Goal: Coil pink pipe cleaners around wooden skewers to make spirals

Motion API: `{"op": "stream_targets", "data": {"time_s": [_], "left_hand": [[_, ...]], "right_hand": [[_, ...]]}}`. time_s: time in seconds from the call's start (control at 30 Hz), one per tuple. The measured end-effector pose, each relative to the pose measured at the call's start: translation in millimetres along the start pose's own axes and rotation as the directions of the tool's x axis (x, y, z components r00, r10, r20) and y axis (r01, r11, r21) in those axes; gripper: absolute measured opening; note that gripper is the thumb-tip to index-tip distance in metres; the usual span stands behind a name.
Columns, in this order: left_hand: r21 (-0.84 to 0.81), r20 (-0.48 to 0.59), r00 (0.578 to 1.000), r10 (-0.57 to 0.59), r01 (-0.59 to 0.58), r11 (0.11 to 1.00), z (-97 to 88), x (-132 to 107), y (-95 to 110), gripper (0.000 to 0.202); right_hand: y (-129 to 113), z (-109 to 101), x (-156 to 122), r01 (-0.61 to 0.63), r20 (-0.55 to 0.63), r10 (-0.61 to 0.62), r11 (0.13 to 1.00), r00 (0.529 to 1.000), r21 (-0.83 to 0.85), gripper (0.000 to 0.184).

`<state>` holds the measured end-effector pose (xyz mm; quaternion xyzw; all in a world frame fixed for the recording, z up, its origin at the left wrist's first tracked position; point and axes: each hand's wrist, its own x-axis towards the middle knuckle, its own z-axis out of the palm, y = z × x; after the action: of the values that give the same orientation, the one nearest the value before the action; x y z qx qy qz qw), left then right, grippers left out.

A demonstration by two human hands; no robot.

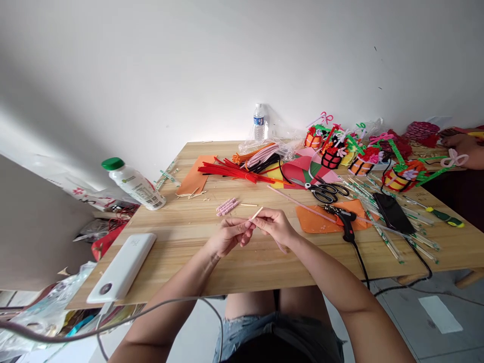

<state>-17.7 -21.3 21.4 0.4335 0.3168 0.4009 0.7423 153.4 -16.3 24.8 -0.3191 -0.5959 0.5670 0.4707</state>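
Both hands meet over the table around a short, pale wooden stick that points up and away. My right hand pinches it between thumb and fingers. The fingers of my left hand are closed at its lower end, which they partly hide. Just beyond my hands lie several short sticks wrapped in pink pipe cleaner. Beside them is another bare wooden stick. A long pale pink pipe cleaner stretches from near my right hand toward the glue gun.
Red pipe cleaners, scissors and a water bottle are farther back. Decorated pipe-cleaner baskets, a phone and a screwdriver lie right. A power bank and white bottle stand left. Another person's hand appears far right.
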Motion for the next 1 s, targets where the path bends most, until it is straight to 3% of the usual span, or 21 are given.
{"op": "stream_targets", "data": {"time_s": [0.1, 0.17, 0.23, 0.3, 0.37, 0.43, 0.47, 0.57, 0.77, 0.87, 1.0], "left_hand": [[0.284, -0.060, 0.974, 0.219, -0.193, 0.939, 0.2, -1, -2, 0.027], [0.464, -0.099, 0.909, 0.406, -0.319, 0.827, 1.0, -2, -4, 0.020], [0.513, -0.103, 0.873, 0.476, -0.364, 0.778, 1.9, -2, -4, 0.017], [0.377, -0.055, 0.931, 0.360, -0.315, 0.871, 2.2, -2, -3, 0.023], [0.138, 0.062, 0.990, 0.125, -0.132, 0.982, 1.7, -1, -2, 0.036], [-0.056, 0.164, 0.985, -0.059, 0.069, 0.996, 0.9, -1, -1, 0.042], [-0.113, 0.175, 0.980, -0.098, 0.119, 0.986, 0.5, 0, -1, 0.040], [-0.153, 0.069, 0.996, -0.057, 0.067, 0.986, -0.3, 1, -3, 0.029], [0.025, -0.091, 0.989, 0.114, -0.112, 0.993, 1.4, 2, 1, 0.026], [0.248, -0.140, 0.944, 0.300, -0.260, 0.933, 4.3, 0, 1, 0.021], [0.612, -0.151, 0.755, 0.638, -0.435, 0.660, 5.4, -5, -9, 0.009]], "right_hand": [[0, -2, 1, 0.023, -0.004, -0.023, 0.999, 1.000, -0.023, 0.027], [0, -2, 1, 0.039, -0.009, -0.040, 0.998, 0.999, -0.043, 0.027], [-1, -2, 1, 0.058, -0.009, -0.059, 0.996, 0.998, -0.066, 0.027], [-3, -2, 0, 0.074, -0.005, -0.075, 0.993, 0.997, -0.088, 0.027], [-4, -2, 0, 0.083, 0.009, -0.082, 0.992, 0.997, -0.092, 0.027], [-5, -2, -1, 0.083, 0.031, -0.081, 0.994, 0.996, -0.071, 0.026], [-5, -2, -1, 0.079, 0.038, -0.077, 0.995, 0.996, -0.060, 0.026], [-3, -1, 0, 0.049, 0.019, -0.048, 0.998, 0.999, -0.041, 0.028], [6, -2, 2, 0.026, -0.044, -0.029, 0.998, 0.999, -0.059, 0.033], [6, -2, 2, 0.057, -0.066, -0.064, 0.993, 0.996, -0.099, 0.031], [1, 2, 0, 0.070, -0.101, -0.086, 0.987, 0.991, -0.147, 0.030]]}}
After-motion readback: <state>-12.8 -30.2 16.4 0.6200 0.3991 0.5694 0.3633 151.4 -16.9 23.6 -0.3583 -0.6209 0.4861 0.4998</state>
